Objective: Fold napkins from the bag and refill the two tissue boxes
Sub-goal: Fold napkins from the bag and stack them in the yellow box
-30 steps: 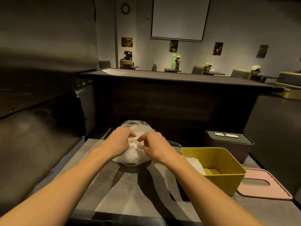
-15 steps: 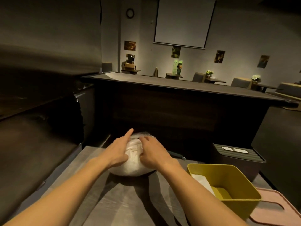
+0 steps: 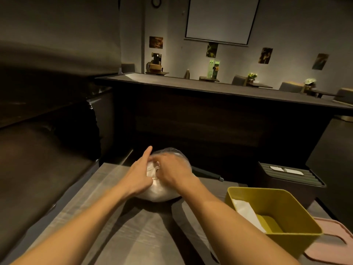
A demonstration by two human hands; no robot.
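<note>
Both hands are together on the bag [image 3: 162, 190] of napkins, which lies on the table [image 3: 118, 236] at its far side. The left hand [image 3: 138, 175] holds the bag's left side, its index finger pointing up and away. The right hand [image 3: 172, 172] lies over the top, fingers curled into the plastic. At the near right stands the yellow box [image 3: 286, 211] with a napkin [image 3: 246, 209] inside, beside a pink lid [image 3: 332, 247]. Behind it is a dark box [image 3: 290, 180].
</note>
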